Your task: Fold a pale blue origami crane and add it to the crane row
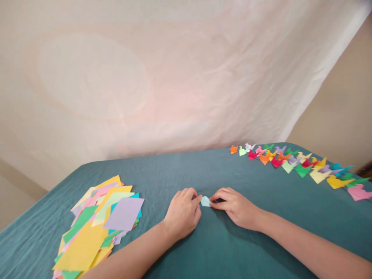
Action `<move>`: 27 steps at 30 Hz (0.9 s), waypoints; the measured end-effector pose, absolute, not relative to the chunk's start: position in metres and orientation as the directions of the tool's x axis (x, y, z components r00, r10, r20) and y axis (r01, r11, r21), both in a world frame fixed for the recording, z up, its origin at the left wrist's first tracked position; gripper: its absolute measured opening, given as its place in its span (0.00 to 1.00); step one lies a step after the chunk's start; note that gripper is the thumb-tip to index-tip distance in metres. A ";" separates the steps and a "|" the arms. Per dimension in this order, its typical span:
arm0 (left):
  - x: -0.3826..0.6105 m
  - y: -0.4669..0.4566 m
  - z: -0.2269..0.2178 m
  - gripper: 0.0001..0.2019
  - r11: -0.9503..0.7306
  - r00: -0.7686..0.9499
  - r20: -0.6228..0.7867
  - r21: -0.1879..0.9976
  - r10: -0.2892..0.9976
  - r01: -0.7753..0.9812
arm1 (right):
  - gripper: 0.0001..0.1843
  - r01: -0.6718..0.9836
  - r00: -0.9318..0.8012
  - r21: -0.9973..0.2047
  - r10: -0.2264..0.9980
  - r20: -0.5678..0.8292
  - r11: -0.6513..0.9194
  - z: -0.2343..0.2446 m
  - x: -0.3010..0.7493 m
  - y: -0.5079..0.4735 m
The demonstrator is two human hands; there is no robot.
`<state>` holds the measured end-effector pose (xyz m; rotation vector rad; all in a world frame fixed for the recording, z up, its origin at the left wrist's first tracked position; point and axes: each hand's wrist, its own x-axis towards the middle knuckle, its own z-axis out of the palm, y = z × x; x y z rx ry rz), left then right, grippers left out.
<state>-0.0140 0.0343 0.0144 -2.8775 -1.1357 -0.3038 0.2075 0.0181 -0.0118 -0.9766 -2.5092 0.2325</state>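
A small folded piece of light blue paper (205,201) sits between my two hands, near the middle of the cloth-covered table. My left hand (184,211) has its fingers curled, with the thumb and fingertips pinching the paper's left edge. From the other side, my right hand (235,207) grips the right edge between thumb and fingers. Both hands stay low, close to the cloth. The paper's underside and the fingertips behind it are hidden.
On the left lies a loose pile of coloured paper sheets (84,244), a purple sheet (124,214) on top. Several folded paper birds (303,170) stand in rows along the far right. Dark green cloth (174,170) covers the table; a pale sheet (174,77) hangs behind.
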 end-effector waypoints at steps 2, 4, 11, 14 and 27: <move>-0.014 0.035 0.012 0.14 -0.726 0.697 0.219 0.096 0.683 0.681 | 0.17 0.598 -0.652 -0.310 0.673 0.349 0.739 -0.012 0.207 0.018; -0.015 0.035 0.009 0.17 -0.728 0.692 0.233 0.132 0.683 0.673 | 0.18 0.595 -0.647 -0.314 0.673 0.358 0.740 -0.012 0.207 0.018; -0.014 0.041 0.002 0.16 -0.703 0.654 0.258 0.268 0.711 0.659 | 0.21 0.601 -0.631 -0.328 0.684 0.365 0.729 -0.010 0.206 0.015; -0.013 0.044 0.001 0.17 -0.687 0.637 0.261 0.327 0.725 0.649 | 0.18 0.595 -0.624 -0.331 0.680 0.385 0.733 -0.009 0.206 0.015; 0.003 0.071 0.018 0.19 -0.498 0.577 -0.052 0.446 0.815 0.744 | 0.13 0.599 -0.622 -0.304 0.670 0.406 0.741 -0.008 0.207 0.013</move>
